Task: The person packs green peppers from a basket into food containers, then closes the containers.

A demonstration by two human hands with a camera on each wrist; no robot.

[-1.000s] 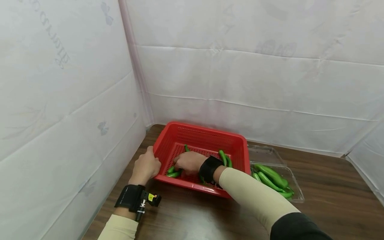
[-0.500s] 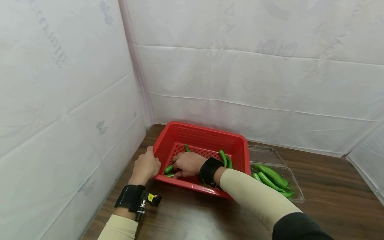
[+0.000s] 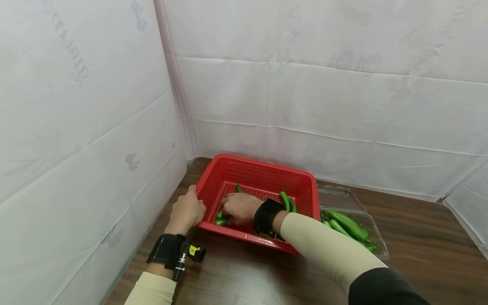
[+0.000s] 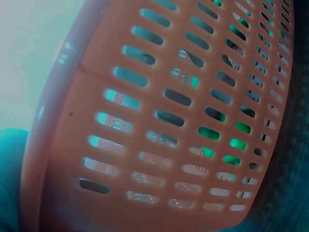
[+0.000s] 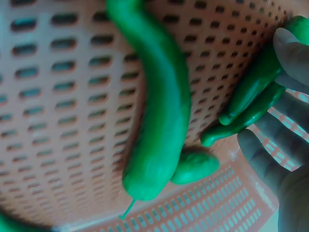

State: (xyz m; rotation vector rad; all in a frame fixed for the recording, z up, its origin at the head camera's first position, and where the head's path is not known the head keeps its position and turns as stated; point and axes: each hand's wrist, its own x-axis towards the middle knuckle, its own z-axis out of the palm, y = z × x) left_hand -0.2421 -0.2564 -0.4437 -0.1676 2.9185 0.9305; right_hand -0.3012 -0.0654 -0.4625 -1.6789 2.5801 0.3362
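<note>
sleeves: beige, long – right one dark at the upper arm | wrists: black straps – left hand (image 3: 185,212), right hand (image 3: 238,206) | left strap: small black unit, yellow mark

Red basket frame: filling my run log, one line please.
left hand: holds red basket rim | right hand: grips green peppers inside basket

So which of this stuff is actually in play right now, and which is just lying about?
In play:
- red basket, left hand gripping its near-left rim
- green peppers in the basket, under the right hand
- clear tray holding more peppers

Lying about:
- wooden table
- white sheeting behind
</note>
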